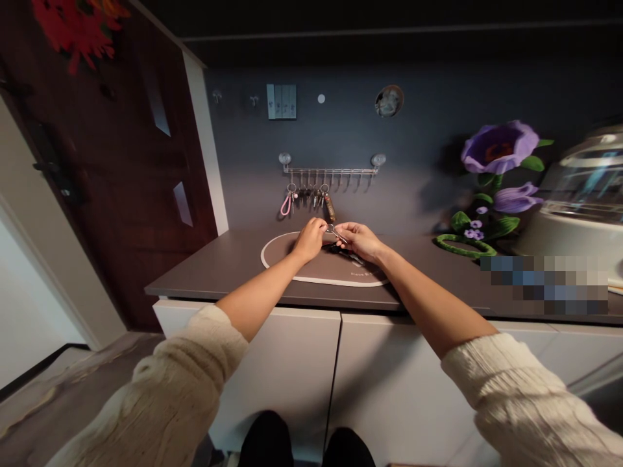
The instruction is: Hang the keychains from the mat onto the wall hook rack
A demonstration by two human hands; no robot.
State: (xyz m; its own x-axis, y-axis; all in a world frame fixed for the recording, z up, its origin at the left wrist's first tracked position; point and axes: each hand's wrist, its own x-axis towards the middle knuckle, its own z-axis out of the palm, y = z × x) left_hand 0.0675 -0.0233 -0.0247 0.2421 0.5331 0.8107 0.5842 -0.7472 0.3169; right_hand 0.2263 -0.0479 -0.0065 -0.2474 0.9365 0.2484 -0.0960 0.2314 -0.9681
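Over the brown mat with a pale rim (273, 250), my left hand (310, 240) pinches a metal key ring (331, 228). My right hand (361, 241) is closed on a slim metal key (341, 238) at the ring's right side, so both hands are joined by the small piece of metal. A black object (335, 249) shows just below the fingers, partly covered by them; its kind is unclear. Behind my hands, a clear hook rack (335, 171) on the wall carries several keys (306, 193), a pink strap (286, 205) and a brown fob (330, 209).
The grey countertop (214, 263) runs above white cabinet doors (277, 350). Purple artificial flowers (501, 152) and a pale appliance with a clear cover (574, 227) stand at the right. A dark red door (121, 162) is on the left. Switches (281, 102) sit above the rack.
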